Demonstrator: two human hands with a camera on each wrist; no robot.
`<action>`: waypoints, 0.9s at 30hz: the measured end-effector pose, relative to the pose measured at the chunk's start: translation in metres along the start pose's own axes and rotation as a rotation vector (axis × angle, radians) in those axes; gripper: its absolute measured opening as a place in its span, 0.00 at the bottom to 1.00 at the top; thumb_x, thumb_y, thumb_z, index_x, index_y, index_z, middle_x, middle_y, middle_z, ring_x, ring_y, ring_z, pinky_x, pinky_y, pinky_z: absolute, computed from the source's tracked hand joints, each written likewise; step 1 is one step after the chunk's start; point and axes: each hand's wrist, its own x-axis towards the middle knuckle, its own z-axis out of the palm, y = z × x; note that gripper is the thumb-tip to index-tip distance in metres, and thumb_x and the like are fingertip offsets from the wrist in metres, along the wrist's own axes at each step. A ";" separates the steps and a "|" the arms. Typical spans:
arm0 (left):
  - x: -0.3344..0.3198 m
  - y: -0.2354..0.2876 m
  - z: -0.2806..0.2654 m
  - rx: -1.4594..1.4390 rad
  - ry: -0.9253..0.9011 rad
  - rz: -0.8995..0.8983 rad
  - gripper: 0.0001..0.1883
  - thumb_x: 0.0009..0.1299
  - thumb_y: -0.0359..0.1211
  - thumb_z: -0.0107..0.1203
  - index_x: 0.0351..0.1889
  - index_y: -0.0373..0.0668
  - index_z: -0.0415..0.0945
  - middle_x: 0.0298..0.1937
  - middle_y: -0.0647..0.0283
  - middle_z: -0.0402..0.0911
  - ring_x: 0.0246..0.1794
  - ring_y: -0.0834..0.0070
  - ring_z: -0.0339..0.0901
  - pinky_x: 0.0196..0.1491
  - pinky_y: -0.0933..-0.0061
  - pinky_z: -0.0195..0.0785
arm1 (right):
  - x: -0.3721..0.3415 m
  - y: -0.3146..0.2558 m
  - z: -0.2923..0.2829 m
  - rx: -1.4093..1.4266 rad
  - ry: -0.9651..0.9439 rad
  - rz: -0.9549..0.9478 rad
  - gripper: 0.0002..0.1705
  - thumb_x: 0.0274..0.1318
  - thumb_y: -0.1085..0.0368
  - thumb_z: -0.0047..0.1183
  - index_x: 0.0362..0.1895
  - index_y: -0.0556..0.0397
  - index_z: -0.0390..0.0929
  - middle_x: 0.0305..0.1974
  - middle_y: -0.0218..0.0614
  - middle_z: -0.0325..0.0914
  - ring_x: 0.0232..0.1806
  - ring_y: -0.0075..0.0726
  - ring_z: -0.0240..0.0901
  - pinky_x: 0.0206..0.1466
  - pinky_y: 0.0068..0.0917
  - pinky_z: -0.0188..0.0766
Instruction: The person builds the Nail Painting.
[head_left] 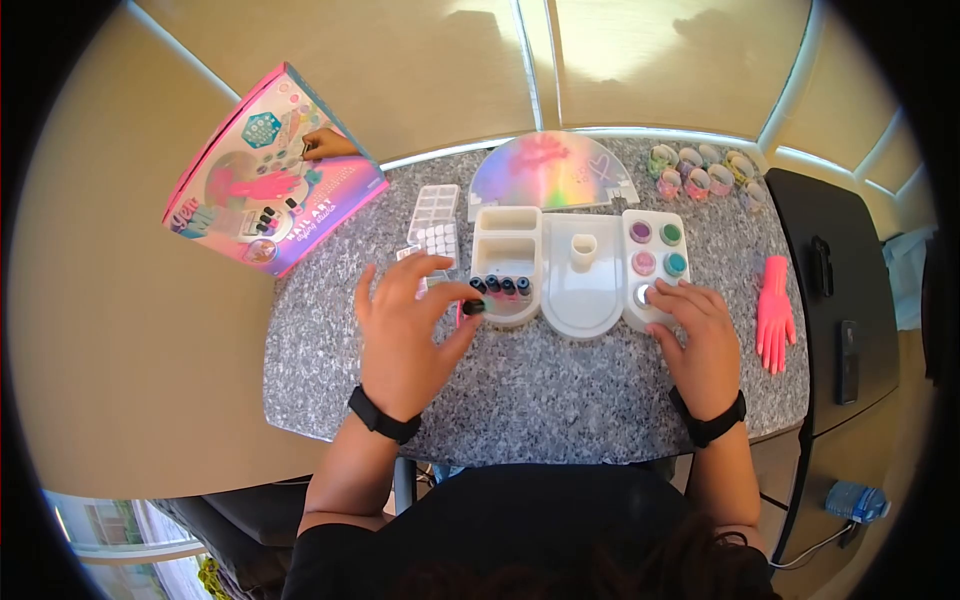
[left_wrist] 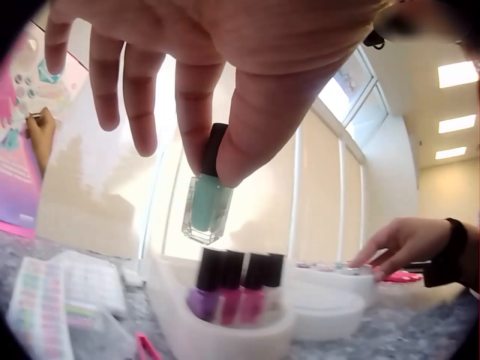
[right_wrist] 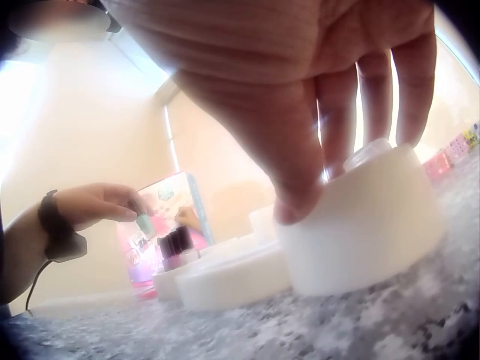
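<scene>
My left hand [head_left: 405, 325] pinches a nail polish bottle [left_wrist: 208, 202] by its black cap, between thumb and index finger. Mint-green polish shows through the clear glass. The bottle hangs above the left white tray [left_wrist: 259, 337], where several nail polish bottles [left_wrist: 231, 289] in purple and pink stand under black caps. My right hand [head_left: 708, 340] rests on the right white tray [head_left: 657, 248], its thumb against the side wall [right_wrist: 352, 232] and fingers over the top at a small white pot [head_left: 642, 294]. Purple, green, pink and teal glitter pots sit in that tray.
Between the trays lies a flat white base [head_left: 583, 305]. Behind stands an iridescent half-round panel [head_left: 550, 170]. A nail art box [head_left: 285, 175] and clear cases [head_left: 435, 210] are at left; a pink model hand [head_left: 775, 315] and small round containers [head_left: 700, 175] at right.
</scene>
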 end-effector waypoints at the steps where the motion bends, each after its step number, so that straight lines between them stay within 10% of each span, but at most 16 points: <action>1: -0.001 0.003 0.004 0.006 -0.055 0.056 0.13 0.65 0.36 0.79 0.48 0.58 0.91 0.69 0.66 0.84 0.79 0.55 0.75 0.86 0.29 0.43 | -0.001 0.001 0.000 0.003 0.002 -0.007 0.26 0.53 0.73 0.75 0.59 0.47 0.92 0.62 0.38 0.91 0.67 0.57 0.81 0.72 0.47 0.78; 27: -0.007 0.003 0.028 -0.128 0.063 0.075 0.16 0.68 0.36 0.78 0.52 0.55 0.89 0.61 0.71 0.88 0.67 0.66 0.83 0.84 0.42 0.48 | 0.006 0.011 -0.008 0.031 -0.080 -0.036 0.27 0.52 0.72 0.76 0.59 0.46 0.94 0.60 0.37 0.93 0.67 0.54 0.84 0.72 0.46 0.80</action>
